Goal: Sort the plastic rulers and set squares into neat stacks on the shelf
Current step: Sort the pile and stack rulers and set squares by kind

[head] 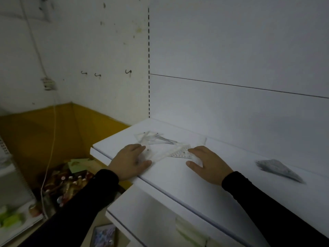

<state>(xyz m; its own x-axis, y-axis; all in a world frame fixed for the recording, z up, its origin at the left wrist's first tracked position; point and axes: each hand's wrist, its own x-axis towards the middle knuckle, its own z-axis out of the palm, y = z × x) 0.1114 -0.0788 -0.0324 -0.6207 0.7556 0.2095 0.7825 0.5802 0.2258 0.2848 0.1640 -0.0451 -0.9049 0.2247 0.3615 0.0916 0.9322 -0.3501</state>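
Black sleeves (pixel 267 196) nearest; left hand (pixel 130 162) spread flat on clear set squares (pixel 153 139), right hand (pixel 207 162) spread, fingertips on a scaled ruler (pixel 179 154), both at the white shelf (pixel 178 175) left end: best squared by sliding edges together

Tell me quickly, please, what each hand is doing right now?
Left hand: open, fingers lying flat on the set squares.
Right hand: open, fingers touching the ruler; a grip cannot be told.

Left hand (pixel 130 160) and right hand (pixel 207 162) flat on clear set squares (pixel 170 150), white shelf (pixel 222 175).
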